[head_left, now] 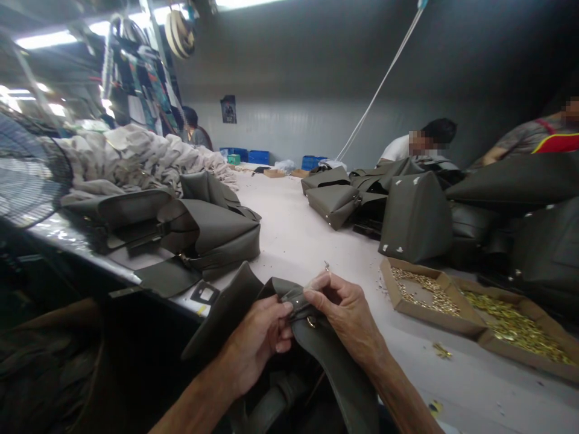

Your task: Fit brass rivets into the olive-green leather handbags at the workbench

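A dark olive handbag (337,367) is held in front of me, with its mouth facing up and a small gold ring (312,322) near its upper edge. My left hand (260,331) pinches a short tab (296,301) of the bag between thumb and curled fingers. On the other side of that tab, my right hand (346,310) is closed, thumb and fingertips pressed on it. A small shiny metal piece (327,265) sticks up by the right fingers; its lower part is hidden.
Cardboard trays of gold fittings (429,292) and yellow metal pieces (520,325) lie on the right. Dark bags (416,217) are piled behind them, more bags (217,223) at left. A fan (31,169) stands far left. Co-workers (420,141) sit across the table (280,211).
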The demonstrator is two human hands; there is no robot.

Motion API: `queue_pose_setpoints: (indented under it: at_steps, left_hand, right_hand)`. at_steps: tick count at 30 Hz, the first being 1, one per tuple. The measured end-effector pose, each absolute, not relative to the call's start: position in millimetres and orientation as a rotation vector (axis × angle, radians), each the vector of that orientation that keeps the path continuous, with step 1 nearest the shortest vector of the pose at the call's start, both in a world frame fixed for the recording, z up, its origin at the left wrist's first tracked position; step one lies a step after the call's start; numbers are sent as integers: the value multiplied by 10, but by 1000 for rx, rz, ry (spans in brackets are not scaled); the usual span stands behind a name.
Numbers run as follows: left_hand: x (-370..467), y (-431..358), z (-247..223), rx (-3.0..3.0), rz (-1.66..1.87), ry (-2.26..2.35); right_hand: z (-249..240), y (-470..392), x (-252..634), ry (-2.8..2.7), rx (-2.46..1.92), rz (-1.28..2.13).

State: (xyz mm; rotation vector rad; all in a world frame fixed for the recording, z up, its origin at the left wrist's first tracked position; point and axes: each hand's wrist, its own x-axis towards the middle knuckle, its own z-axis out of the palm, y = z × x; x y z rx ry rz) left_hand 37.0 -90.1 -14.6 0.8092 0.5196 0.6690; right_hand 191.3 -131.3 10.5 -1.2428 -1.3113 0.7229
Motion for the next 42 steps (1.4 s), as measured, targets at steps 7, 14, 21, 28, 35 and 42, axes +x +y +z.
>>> queue_pose_setpoints:
  at_steps: [7,14,21,28,35,42]
  left_hand:
    - [358,-929,-198,693,575,460]
    - [374,-930,-223,806,666,543]
    - [347,-953,-210,689,650,529]
    - [340,-968,-179,812,633,604]
    - [357,-1004,-208,670,704,615]
    - [450,-1081,-169,550,772,553]
  right_hand:
    - [32,-1380,1974,-1289,-1201,752]
    - [31,-1362,1971,-1323,-1184,756]
    - [26,-1360,1964,-1344,-1206,711]
    - [25,-1359,1953,-1353,-1202,728]
    - [34,-1349,1953,-1352,-1204,720]
    - [-18,-1327,1946,-1305,-1159,728]
